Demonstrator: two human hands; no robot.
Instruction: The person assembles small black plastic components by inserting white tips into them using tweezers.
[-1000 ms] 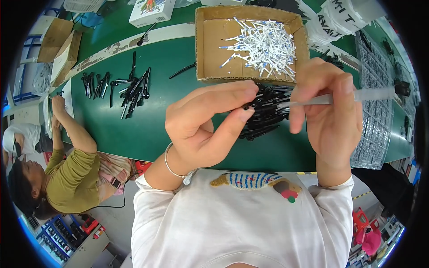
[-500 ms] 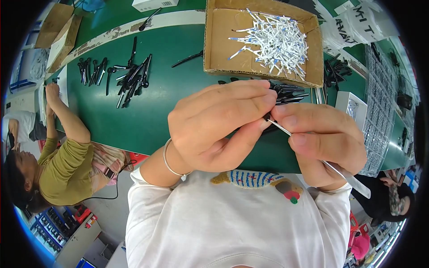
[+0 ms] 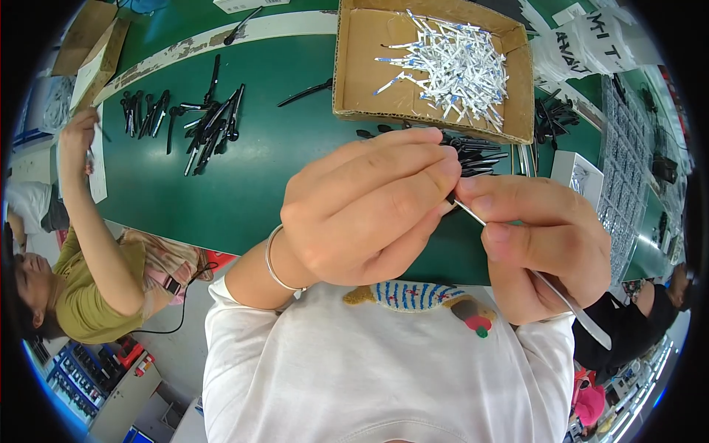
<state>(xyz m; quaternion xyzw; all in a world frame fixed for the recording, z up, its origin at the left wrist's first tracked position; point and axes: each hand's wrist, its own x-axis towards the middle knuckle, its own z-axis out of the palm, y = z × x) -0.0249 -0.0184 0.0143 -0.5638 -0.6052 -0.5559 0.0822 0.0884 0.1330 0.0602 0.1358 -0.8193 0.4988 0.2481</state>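
Note:
My left hand (image 3: 362, 207) is closed in a pinch around a small black part (image 3: 451, 198), most of it hidden by the fingers. In my right hand (image 3: 546, 236) is a slim metal pick (image 3: 588, 325) with a narrow tip and a flat, wider end below the palm. Its tip meets the black part between my fingertips. Right behind my hands lies a pile of slender black parts (image 3: 480, 156), partly covered by my fingers.
A cardboard box (image 3: 359, 59) holding many white-and-blue strips stands beyond my hands. More black parts (image 3: 210, 133) lie on the green table (image 3: 251, 199) to the left. A small white box (image 3: 578, 177) and clear trays (image 3: 624, 177) are at right. A co-worker (image 3: 103, 295) sits at left.
The black part and the pick's tip have shifted slightly to the right, still together between my hands. The co-worker's raised hand at left has moved farther along the table.

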